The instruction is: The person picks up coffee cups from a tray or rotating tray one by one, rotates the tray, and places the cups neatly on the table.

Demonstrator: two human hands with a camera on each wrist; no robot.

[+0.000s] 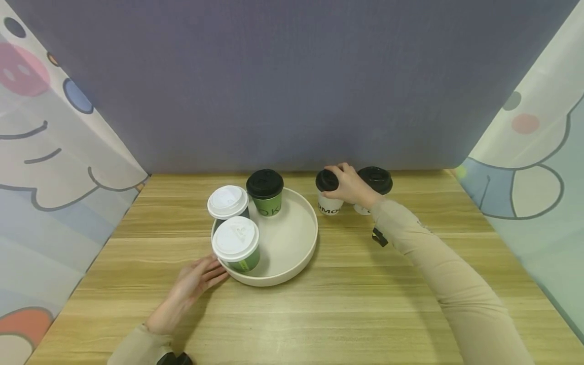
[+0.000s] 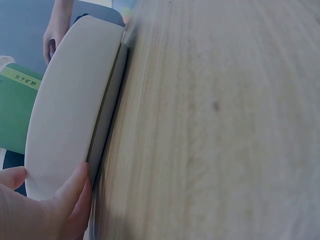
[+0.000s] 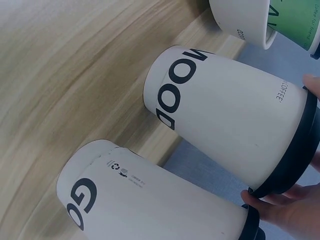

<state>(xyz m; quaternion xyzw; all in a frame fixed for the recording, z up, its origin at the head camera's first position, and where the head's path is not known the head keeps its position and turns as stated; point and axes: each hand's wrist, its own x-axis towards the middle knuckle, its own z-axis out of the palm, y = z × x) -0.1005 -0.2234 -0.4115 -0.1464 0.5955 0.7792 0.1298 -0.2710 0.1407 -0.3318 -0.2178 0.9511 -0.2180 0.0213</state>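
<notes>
My right hand (image 1: 349, 185) grips a white paper coffee cup (image 1: 329, 204) by its black lid (image 3: 292, 150). The cup stands upright on the table to the right of a round cream tray (image 1: 298, 258). Just right of it is a second white cup with a black lid (image 1: 376, 178), partly behind the hand and sleeve. My left hand (image 1: 197, 279) holds the tray's near-left side, thumb at the rim and fingers (image 2: 75, 192) against the outer wall. In the tray stand a green cup with a black lid (image 1: 268, 203), a green cup with a white lid (image 1: 244, 261) and a dark cup with a white lid (image 1: 228, 203).
A wooden table (image 1: 365, 314) spreads under everything. Behind it rises a grey panel (image 1: 292, 91), close to the cups at the back edge. Cartoon-printed curtains (image 1: 41, 167) flank both sides.
</notes>
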